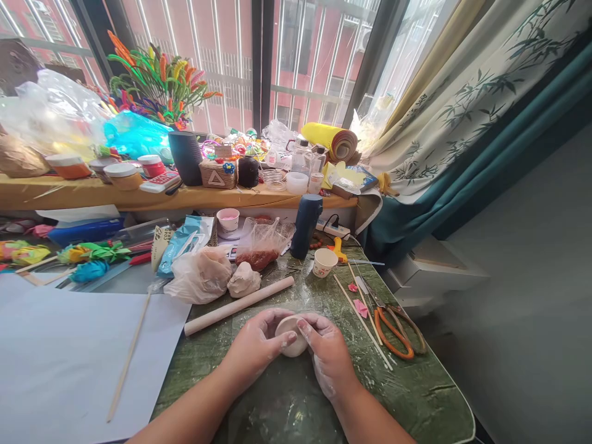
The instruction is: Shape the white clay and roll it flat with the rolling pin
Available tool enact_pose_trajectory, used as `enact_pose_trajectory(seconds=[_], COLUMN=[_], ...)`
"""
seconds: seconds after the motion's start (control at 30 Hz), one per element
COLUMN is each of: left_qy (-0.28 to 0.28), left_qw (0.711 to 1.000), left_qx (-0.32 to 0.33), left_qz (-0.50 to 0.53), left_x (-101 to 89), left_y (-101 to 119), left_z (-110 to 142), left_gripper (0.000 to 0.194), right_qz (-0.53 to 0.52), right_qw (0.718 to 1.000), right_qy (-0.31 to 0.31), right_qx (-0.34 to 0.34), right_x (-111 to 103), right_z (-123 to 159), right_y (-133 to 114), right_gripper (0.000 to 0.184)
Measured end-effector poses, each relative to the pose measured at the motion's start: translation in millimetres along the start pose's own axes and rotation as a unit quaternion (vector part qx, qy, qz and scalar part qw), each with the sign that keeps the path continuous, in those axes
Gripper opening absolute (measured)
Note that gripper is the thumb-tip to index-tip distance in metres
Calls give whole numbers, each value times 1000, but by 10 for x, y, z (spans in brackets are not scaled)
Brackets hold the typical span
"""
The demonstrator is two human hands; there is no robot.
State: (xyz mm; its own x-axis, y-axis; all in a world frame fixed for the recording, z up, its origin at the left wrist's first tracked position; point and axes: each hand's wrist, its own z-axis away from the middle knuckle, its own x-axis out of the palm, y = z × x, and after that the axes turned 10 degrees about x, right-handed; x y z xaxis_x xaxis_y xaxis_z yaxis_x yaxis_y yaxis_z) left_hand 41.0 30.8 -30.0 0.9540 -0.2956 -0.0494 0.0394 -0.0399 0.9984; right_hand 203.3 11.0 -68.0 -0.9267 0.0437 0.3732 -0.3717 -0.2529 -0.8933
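Between my two hands is a small round, pale disc of clay or dough, tilted up above the green table. My left hand grips its left side, thumb across the near face. On the right edge my right hand pinches it between thumb and fingers. Whitish powder or paste coats the fingers of both hands. Just beyond them lies a pale rolling pin, set at a slant. A lump of the same pale material rests behind the pin.
Scissors with orange handles, thin wooden sticks and pink scraps lie to the right. Behind are a paper cup, a dark blue cylinder and a plastic bag. White paper covers the left side.
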Motion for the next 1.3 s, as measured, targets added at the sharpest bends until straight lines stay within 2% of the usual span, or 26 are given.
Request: enact_pose_trajectory(seconds=[0.07,0.2,0.3,0.4,0.57,0.63,0.7,0.83,0.93,1.07,1.17,1.3], left_qy=[2,-4,-14,-16,-28,-19,2,23,27,31,11,6], left_qw=[1000,999,999,997,992,992,996,1000,999,999,1000,999], left_qx=[-12,-12,-16,-10,43,45,33,8,-16,-17,-6,5], left_qz=[-28,-46,-50,-74,-116,-115,-88,-7,17,9,-5,-34], left_x=[9,-14,-41,-46,-19,-11,-6,-2,2,2,5,28], left_y=[-8,7,16,23,48,56,62,65,51,13,-4,-18], left_z=[-7,-22,-29,-21,16,26,29,17,12,14,10,9], left_gripper=[23,25,25,24,21,22,26,34,38,38,36,33], right_qz=[-18,-20,6,16,-20,-45,-52,10,52,52,52,111], right_qw=[1000,1000,999,999,1000,999,998,999,997,997,997,992], right_qy=[10,-4,-33,-29,-14,11,8,-50,-50,-51,-59,-46], right_qx=[7,20,-5,-26,16,29,34,0,-37,-30,-20,-44], right_x=[-23,-8,13,15,16,23,33,49,49,45,35,3], right_z=[-14,9,31,31,0,-6,0,28,40,42,41,39], right_y=[29,12,-32,-48,-4,11,9,-43,-80,-91,-89,-96], right_gripper=[34,35,31,31,35,39,42,34,30,29,33,32])
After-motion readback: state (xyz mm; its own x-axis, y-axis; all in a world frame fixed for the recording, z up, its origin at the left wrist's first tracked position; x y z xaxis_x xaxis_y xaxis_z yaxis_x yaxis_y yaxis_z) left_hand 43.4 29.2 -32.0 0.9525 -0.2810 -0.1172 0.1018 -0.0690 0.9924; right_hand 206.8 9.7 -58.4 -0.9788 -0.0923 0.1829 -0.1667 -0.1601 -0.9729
